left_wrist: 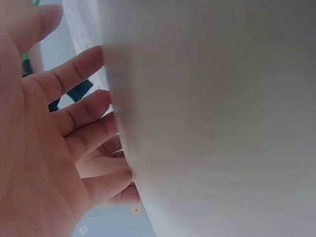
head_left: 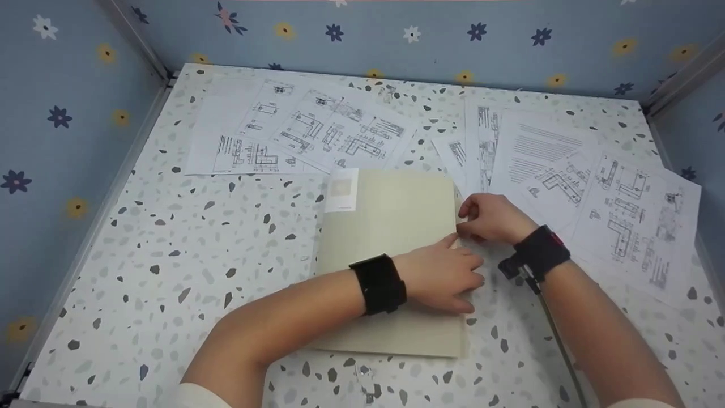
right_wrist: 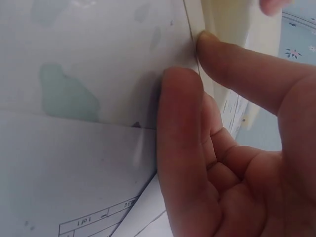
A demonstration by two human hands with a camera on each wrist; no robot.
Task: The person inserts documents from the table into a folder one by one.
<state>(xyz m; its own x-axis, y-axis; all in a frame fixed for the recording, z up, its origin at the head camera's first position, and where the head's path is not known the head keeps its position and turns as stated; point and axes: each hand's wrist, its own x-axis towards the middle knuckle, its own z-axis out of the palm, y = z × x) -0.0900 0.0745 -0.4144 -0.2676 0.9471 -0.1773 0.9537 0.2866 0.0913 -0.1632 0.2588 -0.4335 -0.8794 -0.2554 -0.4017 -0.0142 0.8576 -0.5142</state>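
A cream paper folder (head_left: 396, 209) lies closed on the table, with a white label (head_left: 342, 190) at its upper left corner. My left hand (head_left: 444, 276) rests across the folder's right edge, fingers spread and nearly straight. In the left wrist view the fingertips meet the edge of the pale cover (left_wrist: 212, 108). Just above it, my right hand (head_left: 490, 218) pinches the folder's right edge between thumb and index finger. The right wrist view shows the thumb (right_wrist: 237, 64) on the thin cream edge and the other fingers curled in.
Printed technical drawings (head_left: 340, 127) overlap at the back left of the speckled table (head_left: 187, 243). More drawings and a text sheet (head_left: 544, 141) fan out at the right, close to my right hand. Blue flowered panels (head_left: 374, 39) wall the table. A cable (head_left: 558, 334) runs along my right forearm.
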